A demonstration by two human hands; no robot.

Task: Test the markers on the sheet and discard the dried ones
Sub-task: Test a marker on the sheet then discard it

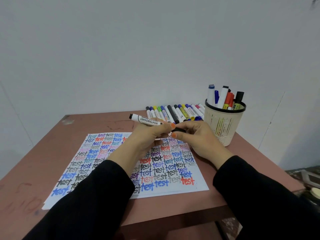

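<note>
My left hand (147, 135) grips a white whiteboard marker (146, 120) by its barrel, holding it level above the sheet with its black end pointing left. My right hand (199, 137) pinches the marker's black cap (179, 129) at the right end. Whether the cap is on or just off I cannot tell. Under both hands lies the white sheet (107, 153), covered with the word "test" in many colours. A row of several capped markers (174, 113) lies on the table behind my hands.
A cream mesh cup (223, 125) with several markers standing in it sits at the table's back right. The brown table (43, 135) ends close to a pale wall. The floor shows past the table's right edge (294, 184).
</note>
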